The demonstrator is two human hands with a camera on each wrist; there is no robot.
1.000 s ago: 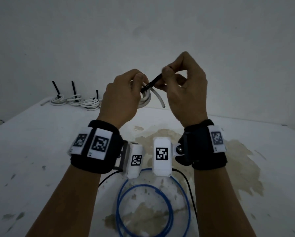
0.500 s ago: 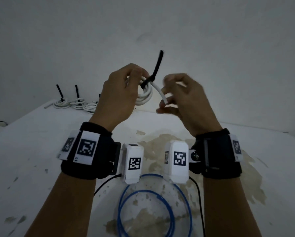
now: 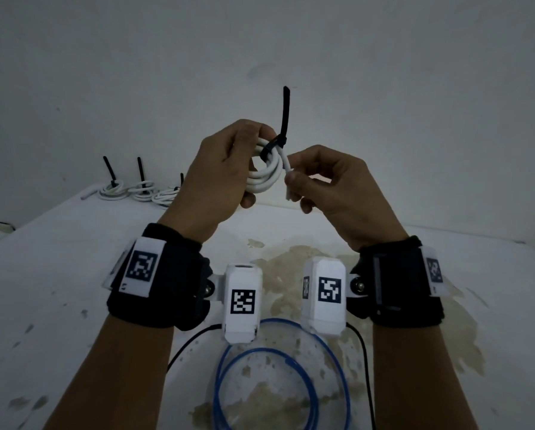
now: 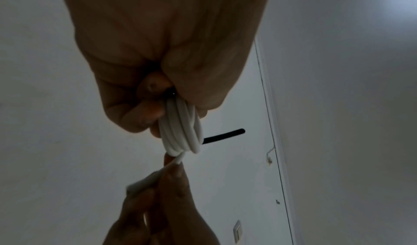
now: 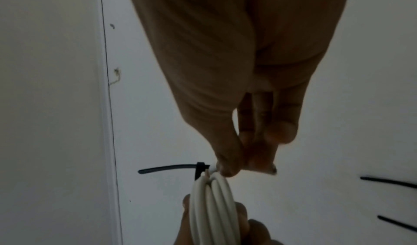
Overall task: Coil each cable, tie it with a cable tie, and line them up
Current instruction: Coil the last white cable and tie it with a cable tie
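Note:
My left hand (image 3: 226,169) holds a coiled white cable (image 3: 264,176) up in the air, fingers curled round the coil (image 4: 180,129). A black cable tie (image 3: 284,119) is cinched round the top of the coil, its tail pointing straight up. My right hand (image 3: 319,178) pinches the cable's loose white end (image 3: 286,169) just right of the coil, thumb and fingers closed on it (image 5: 228,168). In the right wrist view the tie's head (image 5: 200,168) sits against the coil (image 5: 214,209).
Three tied white coils (image 3: 135,190) with upright black tie tails stand in a row at the table's back left. A loose blue cable loop (image 3: 278,377) lies near me on the stained white table (image 3: 58,274). A thin black wire (image 3: 364,361) runs beside it.
My right hand let go of the cable tie's tail and moved down to pinch the cable's loose end. The tail swung from slanted to upright. Both hands stayed raised.

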